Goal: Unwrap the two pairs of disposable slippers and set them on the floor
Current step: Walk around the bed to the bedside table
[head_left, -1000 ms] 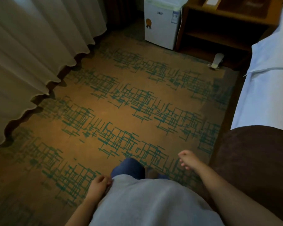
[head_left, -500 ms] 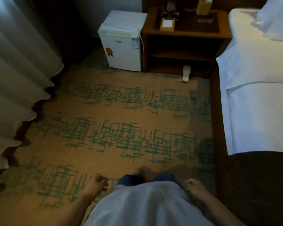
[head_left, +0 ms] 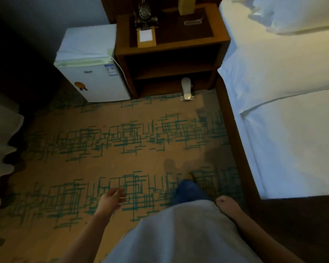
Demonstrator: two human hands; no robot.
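A: Well, we see the brown wooden bedside table [head_left: 171, 44] at the far side of the room, and the wrapped pair of white disposable slippers [head_left: 186, 89] sits right at its foot, standing partly in the lowest open shelf and partly on the tan carpet with green line patterns [head_left: 80, 168]. We can make out only that one packet.

B: Agreed. Just left of the bedside table stands the small white mini fridge [head_left: 91, 73], touching its side or nearly so. Right of the bedside table runs the bed with white sheets [head_left: 283, 111].

A: And our hands? We have the left hand [head_left: 110, 201] low over the carpet, well short of the bedside table, fingers loosely curled and partly spread. Its grip holds nothing.

B: The right hand [head_left: 225, 203] hangs nearer the bed, fingers folded into a loose fist. We see nothing in that grip either. Both hands are well apart from the slippers.

A: On top of the surface we notice a dark old-style dial telephone [head_left: 144, 14], a pale notepad in a tan holder [head_left: 146, 37] in front of it, and a tan box [head_left: 186, 5] towards the bed.

B: Left of the fridge, a pale pleated curtain [head_left: 0, 149] hangs at the edge of view.
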